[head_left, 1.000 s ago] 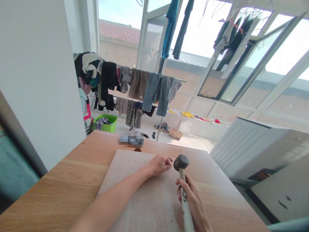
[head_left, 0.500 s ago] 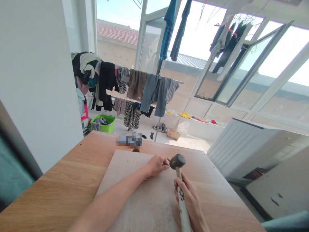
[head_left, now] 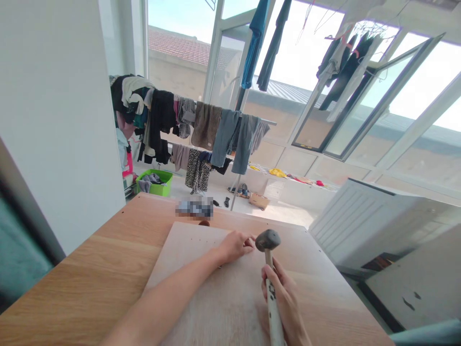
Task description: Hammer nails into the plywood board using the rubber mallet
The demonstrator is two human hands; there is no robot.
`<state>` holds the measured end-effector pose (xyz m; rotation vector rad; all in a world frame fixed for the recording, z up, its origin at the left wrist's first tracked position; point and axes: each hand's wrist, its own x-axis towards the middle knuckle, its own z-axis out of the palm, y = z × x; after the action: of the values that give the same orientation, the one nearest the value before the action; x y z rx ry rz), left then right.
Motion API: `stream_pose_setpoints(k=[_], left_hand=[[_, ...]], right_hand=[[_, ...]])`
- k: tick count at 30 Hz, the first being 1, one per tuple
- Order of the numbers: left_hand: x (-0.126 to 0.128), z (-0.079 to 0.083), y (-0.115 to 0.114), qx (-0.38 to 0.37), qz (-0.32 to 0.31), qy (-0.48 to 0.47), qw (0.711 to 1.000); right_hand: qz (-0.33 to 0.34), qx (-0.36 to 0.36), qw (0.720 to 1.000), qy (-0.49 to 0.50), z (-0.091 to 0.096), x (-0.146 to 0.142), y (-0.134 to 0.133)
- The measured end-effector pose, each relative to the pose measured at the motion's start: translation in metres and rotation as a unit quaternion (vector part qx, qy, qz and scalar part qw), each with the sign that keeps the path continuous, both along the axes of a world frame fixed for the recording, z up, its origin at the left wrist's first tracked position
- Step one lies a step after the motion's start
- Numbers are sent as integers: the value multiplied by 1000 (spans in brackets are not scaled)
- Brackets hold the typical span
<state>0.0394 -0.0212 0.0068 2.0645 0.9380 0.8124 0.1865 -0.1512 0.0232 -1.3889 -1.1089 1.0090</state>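
Note:
My right hand is wrapped round the pale, worn handle of a mallet with a dark rounded head. The mallet's head is raised just right of my left fingertips. My left hand is over a whitish wooden board, near its far right part. Its fingers are closed together, and whatever they pinch is too small or hidden to make out. A few tiny dots, holes or nail heads, run along the board's far side. My left forearm crosses the board and covers some of it.
The board lies on a larger wood-grain panel. Near its far edge are a small brown round object and a blurred-out item. Beyond stand a green basket and a rack of clothes. A white cabinet-like piece stands right.
The mallet's head has shifted very slightly right, away from my left fingers. My left hand keeps its place on the board, and the whole view has tilted a little.

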Motion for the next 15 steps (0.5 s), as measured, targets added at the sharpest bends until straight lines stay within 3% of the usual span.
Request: stream_pose_setpoints(k=[8, 11, 15], left_hand=[[2, -4, 3, -4, -3, 13, 1000], [-2, 6, 5, 3, -9, 39, 999], [-21, 31, 6, 27, -40, 120, 992]], right_hand=[[-51, -9, 995, -84, -9, 7, 3], [-43, -32, 991, -120, -12, 9, 6], [-50, -47, 990, -127, -14, 10, 7]])
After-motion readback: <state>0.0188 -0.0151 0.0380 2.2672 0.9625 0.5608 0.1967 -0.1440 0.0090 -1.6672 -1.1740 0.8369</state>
